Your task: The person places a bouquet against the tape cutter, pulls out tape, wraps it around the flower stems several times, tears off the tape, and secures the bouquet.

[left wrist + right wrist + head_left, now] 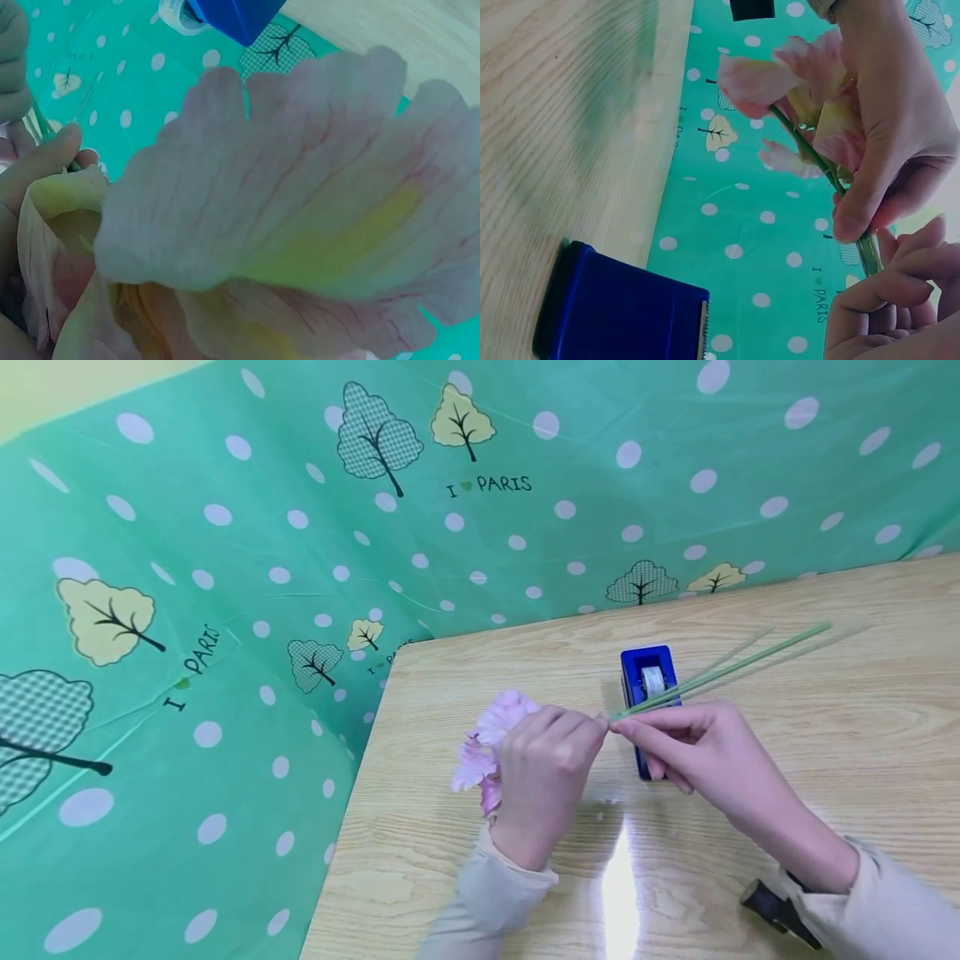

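Observation:
My left hand (pixel 551 760) grips green stems (pixel 750 664) just below pink ruffled flowers (pixel 474 760), which show past its far side in the head view. Close beside it, my right hand (pixel 708 747) pinches the same stems between thumb and forefinger. Their long ends run up and right from the fingers, over a blue tape dispenser (pixel 660 657). A large pale pink petal (pixel 285 195) with a yellow-green base fills much of the left wrist view. In the right wrist view, the stem (pixel 806 146) joins the blooms (pixel 754 82) above the left thumb.
The blue tape dispenser, with a roll of tape (pixel 653 681) in it, stands on the wooden table (pixel 825 760) just behind the right hand. A green dotted cloth (pixel 525 560) hangs behind and to the left. Beside the right cuff is a black object (pixel 776 910).

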### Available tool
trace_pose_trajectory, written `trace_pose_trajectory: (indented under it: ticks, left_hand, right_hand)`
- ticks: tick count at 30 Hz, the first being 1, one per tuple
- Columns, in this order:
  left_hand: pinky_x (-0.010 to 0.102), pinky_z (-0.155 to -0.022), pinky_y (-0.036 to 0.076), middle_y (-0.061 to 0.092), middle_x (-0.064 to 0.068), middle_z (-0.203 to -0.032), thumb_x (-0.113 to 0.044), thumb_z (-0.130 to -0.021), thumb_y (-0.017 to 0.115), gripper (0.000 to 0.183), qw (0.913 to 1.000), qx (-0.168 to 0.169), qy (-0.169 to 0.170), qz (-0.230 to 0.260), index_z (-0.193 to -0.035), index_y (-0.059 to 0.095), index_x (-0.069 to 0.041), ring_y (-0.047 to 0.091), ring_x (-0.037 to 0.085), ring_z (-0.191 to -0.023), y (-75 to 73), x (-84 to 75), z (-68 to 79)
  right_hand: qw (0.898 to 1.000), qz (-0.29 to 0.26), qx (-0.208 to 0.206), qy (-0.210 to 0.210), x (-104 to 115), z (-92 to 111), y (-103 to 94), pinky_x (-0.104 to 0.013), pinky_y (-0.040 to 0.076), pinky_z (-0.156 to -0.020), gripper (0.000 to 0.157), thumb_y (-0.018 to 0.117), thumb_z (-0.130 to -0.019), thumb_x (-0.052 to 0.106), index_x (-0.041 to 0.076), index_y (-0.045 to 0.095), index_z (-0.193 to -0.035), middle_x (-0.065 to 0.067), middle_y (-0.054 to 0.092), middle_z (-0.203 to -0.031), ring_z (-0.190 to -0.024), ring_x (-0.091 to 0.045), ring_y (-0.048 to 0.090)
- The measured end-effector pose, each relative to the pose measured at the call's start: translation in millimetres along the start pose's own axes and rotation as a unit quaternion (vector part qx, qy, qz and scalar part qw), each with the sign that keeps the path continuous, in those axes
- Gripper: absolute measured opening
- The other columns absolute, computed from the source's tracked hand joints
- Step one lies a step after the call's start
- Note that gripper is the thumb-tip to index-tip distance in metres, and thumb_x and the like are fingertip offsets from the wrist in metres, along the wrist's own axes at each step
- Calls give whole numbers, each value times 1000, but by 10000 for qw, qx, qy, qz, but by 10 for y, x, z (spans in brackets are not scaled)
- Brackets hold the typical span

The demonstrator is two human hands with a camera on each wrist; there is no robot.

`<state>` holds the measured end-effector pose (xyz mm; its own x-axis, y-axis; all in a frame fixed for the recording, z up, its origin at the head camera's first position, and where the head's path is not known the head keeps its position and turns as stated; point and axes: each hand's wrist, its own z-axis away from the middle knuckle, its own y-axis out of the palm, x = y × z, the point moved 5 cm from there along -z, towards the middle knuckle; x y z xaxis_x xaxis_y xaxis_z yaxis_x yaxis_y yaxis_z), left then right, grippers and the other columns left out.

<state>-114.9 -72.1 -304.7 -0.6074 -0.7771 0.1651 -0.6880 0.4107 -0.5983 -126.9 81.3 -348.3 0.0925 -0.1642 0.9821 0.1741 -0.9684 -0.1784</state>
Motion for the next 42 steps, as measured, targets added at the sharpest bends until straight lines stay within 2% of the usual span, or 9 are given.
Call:
trace_pose_trajectory:
  ticks: [7,14,19,26,35,42]
  left_hand:
    - [16,-54,46,72,-11,-73,-13,-93,69,20,9992,-39,380,-110,-74,74,-18,64,4,-66,6,-47,-3]
    - [16,-55,47,72,-9,-74,-11,-92,69,16,9979,-26,591,-255,-77,74,-15,64,5,-66,-3,-84,-1]
    - [16,-53,45,72,-9,-74,-11,-92,68,19,9984,30,508,-258,-74,72,-15,64,5,-65,15,-66,15]
    - [16,-51,42,72,-10,-73,-11,-94,65,25,9991,116,362,-184,-70,69,-16,62,5,-63,47,-32,27]
    - [17,-55,46,72,-10,-73,-10,-94,65,23,9979,37,608,-241,-72,71,-16,63,6,-66,49,-71,11]
    - [17,-56,47,73,-9,-75,-10,-90,71,15,9979,76,589,-242,-76,73,-15,64,6,-67,57,-71,17]
  right_hand:
    - [9986,-529,-18,90,-34,-1,-13,-34,30,-39,24,65,-97,28,7,77,-99,2,51,-56,-42,-12,37]
    - [9974,-614,-32,376,-56,-15,-19,-33,31,-39,29,68,-95,32,5,75,-100,3,54,-56,-41,-11,38]
    - [9976,-388,129,555,-65,-26,-3,-31,35,-41,32,70,-92,36,7,75,-105,2,57,-59,-43,-11,40]
    - [9987,127,374,335,-37,-8,-4,-30,39,-42,30,69,-94,33,11,74,-114,-5,59,-63,-46,-13,44]
    - [9978,-490,296,333,-88,-6,-32,-34,36,-47,28,65,-97,31,7,74,-107,2,52,-60,-45,-16,38]
    - [9981,-380,260,419,-111,-10,-35,-33,36,-41,31,67,-96,30,4,73,-113,3,55,-60,-45,-11,40]
